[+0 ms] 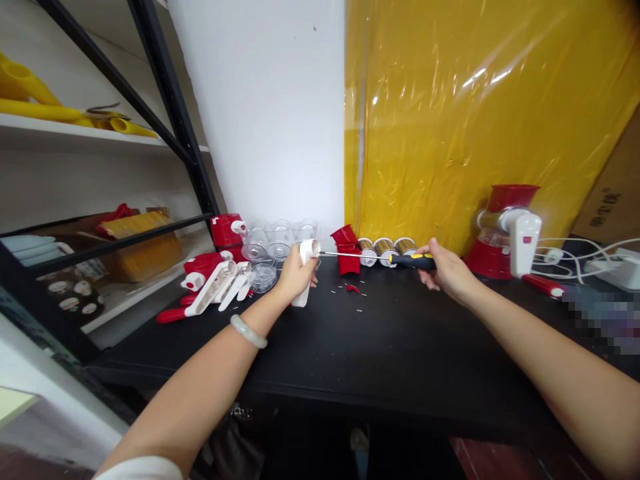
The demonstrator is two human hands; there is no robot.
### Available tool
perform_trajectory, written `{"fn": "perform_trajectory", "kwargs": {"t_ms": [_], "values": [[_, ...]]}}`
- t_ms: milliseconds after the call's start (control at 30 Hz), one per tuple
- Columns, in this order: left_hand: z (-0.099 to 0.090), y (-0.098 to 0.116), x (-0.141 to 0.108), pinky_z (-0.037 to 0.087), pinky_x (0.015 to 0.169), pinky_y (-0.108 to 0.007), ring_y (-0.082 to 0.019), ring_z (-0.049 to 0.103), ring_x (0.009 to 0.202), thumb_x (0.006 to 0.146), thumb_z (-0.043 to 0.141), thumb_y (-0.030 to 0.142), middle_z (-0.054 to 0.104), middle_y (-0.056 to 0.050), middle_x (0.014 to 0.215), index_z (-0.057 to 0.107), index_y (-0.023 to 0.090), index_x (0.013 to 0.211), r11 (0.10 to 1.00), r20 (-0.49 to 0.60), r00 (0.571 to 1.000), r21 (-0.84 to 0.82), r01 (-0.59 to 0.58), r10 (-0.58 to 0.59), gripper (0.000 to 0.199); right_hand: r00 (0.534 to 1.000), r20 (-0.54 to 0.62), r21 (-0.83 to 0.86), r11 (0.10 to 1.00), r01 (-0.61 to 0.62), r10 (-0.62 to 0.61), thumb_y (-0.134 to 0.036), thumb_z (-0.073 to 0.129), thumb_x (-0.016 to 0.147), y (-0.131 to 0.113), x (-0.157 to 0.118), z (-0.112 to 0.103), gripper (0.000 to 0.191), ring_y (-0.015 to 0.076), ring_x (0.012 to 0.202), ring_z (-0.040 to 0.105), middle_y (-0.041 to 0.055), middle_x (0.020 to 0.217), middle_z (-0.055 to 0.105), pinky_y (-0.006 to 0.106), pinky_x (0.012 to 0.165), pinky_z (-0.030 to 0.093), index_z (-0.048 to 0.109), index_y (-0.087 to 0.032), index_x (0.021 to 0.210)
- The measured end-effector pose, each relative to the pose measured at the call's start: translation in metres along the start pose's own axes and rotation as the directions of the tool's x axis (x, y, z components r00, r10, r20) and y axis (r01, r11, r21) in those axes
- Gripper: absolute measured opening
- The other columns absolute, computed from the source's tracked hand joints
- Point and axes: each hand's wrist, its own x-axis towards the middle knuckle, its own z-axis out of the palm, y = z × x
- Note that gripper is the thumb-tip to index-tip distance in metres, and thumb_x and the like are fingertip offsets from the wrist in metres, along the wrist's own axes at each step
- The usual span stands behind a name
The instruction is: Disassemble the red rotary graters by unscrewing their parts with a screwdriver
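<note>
My left hand (295, 277) is closed around a white plastic crank arm (310, 249), its round socket end facing right. In my right hand (447, 270) is a long screwdriver (413, 261) with a black and yellow handle, held level. The shaft points left and its tip meets the socket end; whether it sits on a screw inside cannot be seen. On the black table below lie a small red plastic piece (353, 289) and several tiny screws (359, 311). More white crank handles (215, 292) with red grips lie left of my left hand.
Clear plastic cups (279, 235), red housings (226, 230), red hopper parts (349, 261) and metal grater drums (385, 249) line the table's back. An assembled red and white rotary grater (525, 243) stands right, near white cables (575, 250). A black-framed shelf (155, 100) rises left.
</note>
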Motion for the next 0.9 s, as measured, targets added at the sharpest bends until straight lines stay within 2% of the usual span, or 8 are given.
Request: {"fn": "perform_trajectory", "kwargs": {"t_ms": [67,233,300,367,467,533,667,900], "values": [[0.0,0.0,0.0,0.05,0.039,-0.025,-0.012,0.058,0.042,0.082,0.058,0.027,0.057,0.005,0.067,0.038,0.021,0.096,1.0,0.004,1.0,0.004,-0.001,0.001,0.026,0.999,-0.018,-0.021,0.999,0.048,-0.048,-0.058,0.059,0.08,0.0,0.0,0.0,0.037,0.0083,0.034,0.037,-0.0074,0.046,0.045,0.022,0.035,0.029,0.051,-0.023,0.081],[0.0,-0.002,0.0,0.049,0.038,-0.026,-0.013,0.058,0.041,0.084,0.056,0.026,0.057,0.004,0.069,0.037,0.021,0.095,1.0,0.022,0.999,-0.006,-0.031,0.031,0.023,0.994,-0.024,0.289,0.951,0.108,-0.106,-0.023,0.082,0.053,-0.009,-0.004,0.002,0.045,0.0097,0.066,0.059,-0.0069,0.078,0.059,0.023,0.06,0.05,0.053,-0.026,0.087],[0.001,-0.002,0.0,0.049,0.038,-0.026,-0.012,0.058,0.041,0.084,0.056,0.026,0.057,0.004,0.068,0.036,0.021,0.094,1.0,0.021,0.999,-0.007,-0.029,0.029,0.023,0.993,-0.001,0.316,0.942,0.114,-0.119,-0.024,0.081,0.055,-0.011,-0.006,0.004,0.043,0.012,0.074,0.062,-0.0053,0.085,0.061,0.025,0.065,0.052,0.054,-0.027,0.088],[0.0,-0.002,0.0,0.049,0.038,-0.025,-0.012,0.057,0.041,0.083,0.056,0.027,0.057,0.005,0.068,0.035,0.022,0.092,1.0,0.009,1.0,-0.005,-0.022,0.022,0.023,0.996,0.023,0.242,0.968,0.074,-0.082,-0.042,0.074,0.068,-0.011,-0.006,0.004,0.031,0.0141,0.065,0.062,-0.0021,0.077,0.063,0.026,0.056,0.05,0.055,-0.025,0.086],[0.0,-0.002,0.001,0.049,0.037,-0.024,-0.011,0.057,0.041,0.083,0.057,0.028,0.056,0.005,0.067,0.035,0.022,0.092,1.0,-0.002,1.0,-0.009,-0.02,0.02,0.025,0.998,0.014,-0.027,0.998,0.062,-0.062,-0.063,0.053,0.081,-0.007,-0.004,0.001,0.042,0.0116,0.041,0.048,-0.0021,0.052,0.055,0.024,0.04,0.037,0.056,-0.021,0.081],[0.0,-0.002,0.001,0.048,0.038,-0.023,-0.011,0.057,0.041,0.082,0.059,0.029,0.056,0.005,0.066,0.036,0.022,0.093,1.0,-0.001,1.0,-0.012,-0.02,0.02,0.026,0.989,-0.028,-0.177,0.975,0.135,-0.142,-0.062,0.059,0.078,-0.003,-0.002,-0.001,0.042,0.0105,0.041,0.046,-0.0032,0.052,0.053,0.024,0.042,0.036,0.057,-0.021,0.081],[0.002,-0.002,-0.001,0.049,0.039,-0.025,-0.013,0.058,0.042,0.081,0.059,0.028,0.058,0.004,0.067,0.039,0.022,0.094,1.0,0.024,1.0,-0.001,-0.012,0.012,0.025,0.941,-0.126,-0.347,0.902,0.256,-0.315,-0.057,0.07,0.071,-0.003,0.001,-0.004,0.039,0.0133,0.058,0.056,-0.0006,0.071,0.061,0.026,0.057,0.045,0.06,-0.022,0.087],[0.003,0.0,-0.003,0.049,0.039,-0.027,-0.015,0.059,0.043,0.078,0.066,0.036,0.059,0.003,0.063,0.043,0.021,0.097,0.999,0.025,1.0,0.054,-0.005,0.004,0.034,0.926,-0.178,-0.351,0.9,0.257,-0.334,-0.057,0.065,0.076,-0.001,0.002,-0.005,0.037,0.0127,0.054,0.053,-0.002,0.066,0.056,0.027,0.055,0.042,0.058,-0.022,0.088]]}}
